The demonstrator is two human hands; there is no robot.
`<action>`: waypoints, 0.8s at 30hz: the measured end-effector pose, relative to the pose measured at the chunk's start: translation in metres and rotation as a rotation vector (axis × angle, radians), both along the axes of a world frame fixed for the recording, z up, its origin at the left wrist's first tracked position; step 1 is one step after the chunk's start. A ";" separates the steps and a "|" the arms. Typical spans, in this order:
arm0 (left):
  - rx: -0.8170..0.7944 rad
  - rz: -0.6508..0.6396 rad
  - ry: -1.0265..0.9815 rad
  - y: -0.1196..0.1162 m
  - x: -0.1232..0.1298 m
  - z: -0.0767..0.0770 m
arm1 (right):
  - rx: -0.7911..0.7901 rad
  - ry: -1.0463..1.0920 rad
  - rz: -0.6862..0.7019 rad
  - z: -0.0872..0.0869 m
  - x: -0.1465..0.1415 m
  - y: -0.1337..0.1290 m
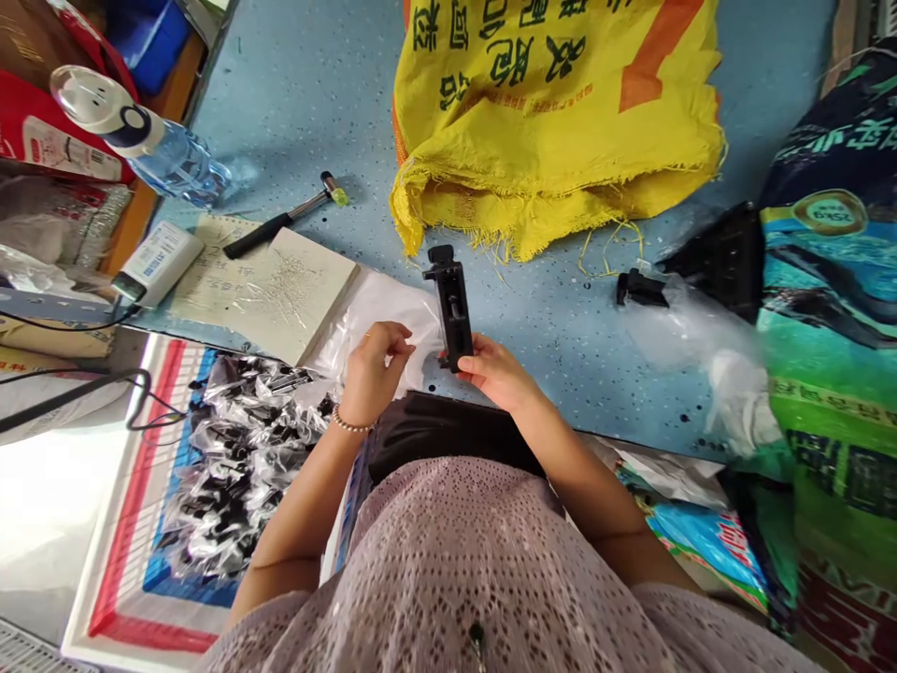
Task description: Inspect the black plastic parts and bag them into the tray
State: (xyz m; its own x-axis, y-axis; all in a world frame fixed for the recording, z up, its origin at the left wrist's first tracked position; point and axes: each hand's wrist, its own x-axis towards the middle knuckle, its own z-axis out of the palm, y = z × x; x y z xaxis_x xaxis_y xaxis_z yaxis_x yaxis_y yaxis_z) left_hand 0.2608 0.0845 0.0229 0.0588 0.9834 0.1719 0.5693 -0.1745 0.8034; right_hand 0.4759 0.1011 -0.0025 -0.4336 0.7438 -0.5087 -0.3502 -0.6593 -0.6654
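In my right hand (499,372) is a black plastic clamp (455,313) that looks like a phone holder. Thumb and fingers grip its lower end, and it points away from me over the table's front edge. My left hand (378,366) is closed, thumb and fingertips together, just left of the clamp. Clear plastic bags (371,313) lie flat beneath and beside that hand. Whether its fingertips pinch a bag is too fine to tell.
A hammer (284,222) and cardboard (308,285) lie left, near a water bottle (175,159). A yellow woven sack (561,140) covers the back. Bagged black parts fill a crate (116,570) at lower left. More black parts (721,262) lie right, beside a large printed sack (833,346).
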 end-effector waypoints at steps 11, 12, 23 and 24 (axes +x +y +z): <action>0.016 -0.146 0.065 0.003 0.004 0.000 | 0.013 0.040 0.018 0.014 0.018 -0.010; 0.033 -0.161 0.093 0.004 0.004 -0.001 | 0.022 -0.001 -0.017 0.015 0.019 -0.011; 0.120 0.104 0.016 -0.005 -0.008 0.011 | -0.068 -0.065 0.360 0.017 0.049 -0.059; 0.135 0.121 0.036 -0.010 -0.007 0.012 | -0.063 -0.100 0.355 0.013 0.048 -0.059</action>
